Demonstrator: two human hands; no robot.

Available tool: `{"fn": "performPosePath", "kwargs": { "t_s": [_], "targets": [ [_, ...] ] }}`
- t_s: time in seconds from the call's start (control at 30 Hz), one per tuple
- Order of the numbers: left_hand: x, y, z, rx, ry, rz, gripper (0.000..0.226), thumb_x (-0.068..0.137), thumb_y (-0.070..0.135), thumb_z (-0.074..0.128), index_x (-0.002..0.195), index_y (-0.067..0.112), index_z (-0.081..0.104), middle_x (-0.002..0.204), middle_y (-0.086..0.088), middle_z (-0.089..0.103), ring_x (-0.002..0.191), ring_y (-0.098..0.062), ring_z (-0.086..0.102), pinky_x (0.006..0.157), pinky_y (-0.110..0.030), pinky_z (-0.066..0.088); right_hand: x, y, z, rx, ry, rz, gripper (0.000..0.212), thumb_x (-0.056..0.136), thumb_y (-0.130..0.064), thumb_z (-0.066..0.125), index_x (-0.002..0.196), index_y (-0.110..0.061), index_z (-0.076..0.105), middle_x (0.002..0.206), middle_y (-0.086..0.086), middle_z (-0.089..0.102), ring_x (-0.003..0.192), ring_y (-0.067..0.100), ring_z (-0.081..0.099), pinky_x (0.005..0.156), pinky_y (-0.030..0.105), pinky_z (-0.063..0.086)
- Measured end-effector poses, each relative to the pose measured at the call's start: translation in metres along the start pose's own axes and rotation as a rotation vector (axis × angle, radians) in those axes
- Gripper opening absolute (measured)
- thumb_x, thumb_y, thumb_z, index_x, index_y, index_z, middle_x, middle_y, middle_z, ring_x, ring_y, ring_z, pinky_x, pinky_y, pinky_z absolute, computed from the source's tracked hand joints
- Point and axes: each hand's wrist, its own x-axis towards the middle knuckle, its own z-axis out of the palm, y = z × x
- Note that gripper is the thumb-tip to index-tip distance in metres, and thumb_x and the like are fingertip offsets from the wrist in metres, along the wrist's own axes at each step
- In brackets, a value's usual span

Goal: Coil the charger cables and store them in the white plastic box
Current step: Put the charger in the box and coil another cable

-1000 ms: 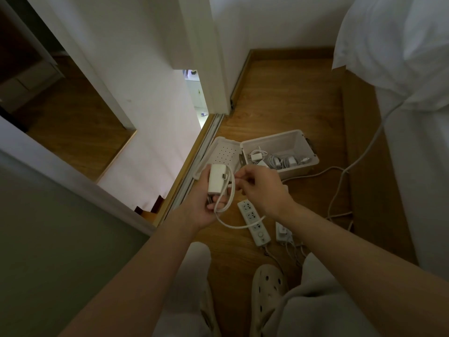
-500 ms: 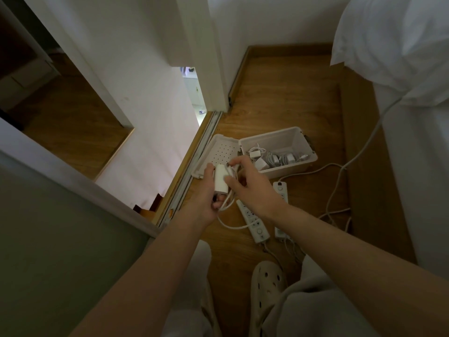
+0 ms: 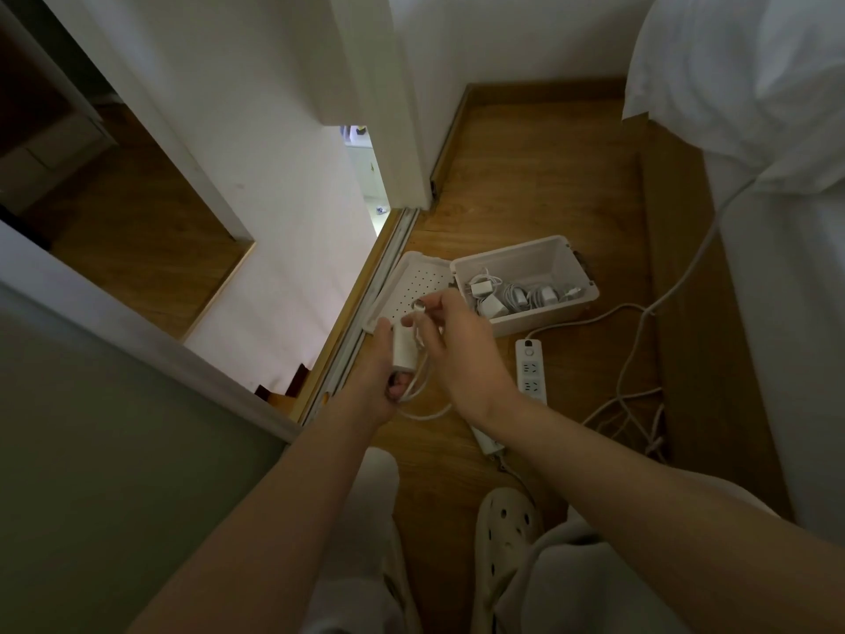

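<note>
My left hand (image 3: 375, 382) grips a white charger brick (image 3: 404, 347) with its white cable (image 3: 423, 398) looped below the palm. My right hand (image 3: 457, 350) pinches the cable's plug end above the brick, the cable running down across the brick's side. Just beyond the hands, the white plastic box (image 3: 548, 256) stands open on the wooden floor with several coiled chargers (image 3: 512, 295) inside. Its perforated lid (image 3: 414, 286) lies flat to the left of it.
Two white power strips, the far power strip (image 3: 530, 370) and the near power strip (image 3: 487, 443), lie on the floor under my right forearm, with loose cords (image 3: 631, 404) trailing right toward the bed (image 3: 777, 221). A sliding door track (image 3: 366, 322) runs at the left. My slipper (image 3: 503, 528) is near the bottom.
Both hands moved forward toward the box. My right hand wound the cable round the brick and now holds the plug end up above it; the hanging loop is shorter.
</note>
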Motion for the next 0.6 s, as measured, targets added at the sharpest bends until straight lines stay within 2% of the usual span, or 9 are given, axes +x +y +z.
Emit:
{"fn": "performPosePath", "kwargs": {
  "t_s": [0.1,0.2,0.27,0.33,0.4,0.47,0.6],
  "targets": [
    [0.004,-0.005,-0.007,-0.064,0.014,0.042,0.055,0.089,0.065,0.042,0.086,0.013,0.06,0.066,-0.004,0.056,0.052,-0.012,0.045,0.045,-0.021,0.034,-0.004,-0.015,0.0,0.162,-0.003,-0.011,0.021,0.1,-0.016,0.038,0.117,-0.01,0.048,0.092,0.003,0.063,0.085,0.011,0.061,0.074,0.023,0.054],
    [0.0,-0.003,-0.016,-0.087,0.019,0.005,0.052,0.096,0.057,0.033,0.085,0.012,0.056,0.057,-0.003,0.052,0.037,-0.007,0.041,0.035,-0.016,0.032,-0.001,-0.021,-0.004,0.261,0.071,0.017,0.025,0.101,-0.017,0.032,0.117,-0.011,0.051,0.076,-0.006,0.051,0.068,0.004,0.049,0.065,0.025,0.048],
    [0.001,-0.003,-0.021,-0.115,0.025,-0.033,0.053,0.095,0.058,0.03,0.095,0.011,0.053,0.062,-0.003,0.048,0.036,-0.006,0.04,0.031,-0.015,0.03,0.004,-0.018,-0.008,0.237,0.115,0.045,0.028,0.102,-0.018,0.029,0.116,-0.015,0.053,0.081,-0.007,0.049,0.072,0.003,0.046,0.066,0.021,0.044],
    [-0.002,0.001,-0.02,-0.173,0.032,-0.039,0.052,0.095,0.058,0.031,0.099,0.01,0.05,0.064,-0.003,0.045,0.036,-0.006,0.039,0.03,-0.015,0.029,0.008,-0.01,-0.011,0.141,0.095,0.085,0.031,0.102,-0.015,0.029,0.121,-0.016,0.053,0.095,-0.002,0.05,0.079,0.004,0.046,0.069,0.018,0.042],
    [-0.004,0.004,-0.019,-0.228,0.017,-0.029,0.049,0.096,0.056,0.031,0.094,0.01,0.05,0.062,-0.002,0.045,0.035,-0.005,0.039,0.029,-0.014,0.029,0.011,0.0,-0.013,0.067,0.037,0.134,0.034,0.101,-0.009,0.03,0.129,-0.011,0.048,0.098,0.001,0.052,0.069,0.001,0.043,0.058,0.011,0.036],
    [-0.005,0.005,-0.018,-0.281,-0.01,-0.017,0.048,0.096,0.055,0.031,0.09,0.012,0.05,0.057,-0.001,0.045,0.035,-0.005,0.038,0.029,-0.013,0.028,0.012,0.006,-0.015,0.122,0.013,0.2,0.034,0.099,-0.003,0.034,0.131,-0.01,0.044,0.094,0.002,0.06,0.061,0.001,0.044,0.05,0.012,0.036],
    [-0.008,0.006,-0.022,-0.255,0.006,0.018,0.051,0.095,0.059,0.03,0.091,0.013,0.051,0.061,-0.002,0.045,0.038,-0.005,0.04,0.03,-0.013,0.028,0.017,0.011,-0.021,0.187,0.069,0.256,0.016,0.098,-0.005,0.039,0.112,-0.004,0.048,0.101,0.01,0.068,0.063,0.0,0.048,0.05,0.007,0.04]
  ]
}}
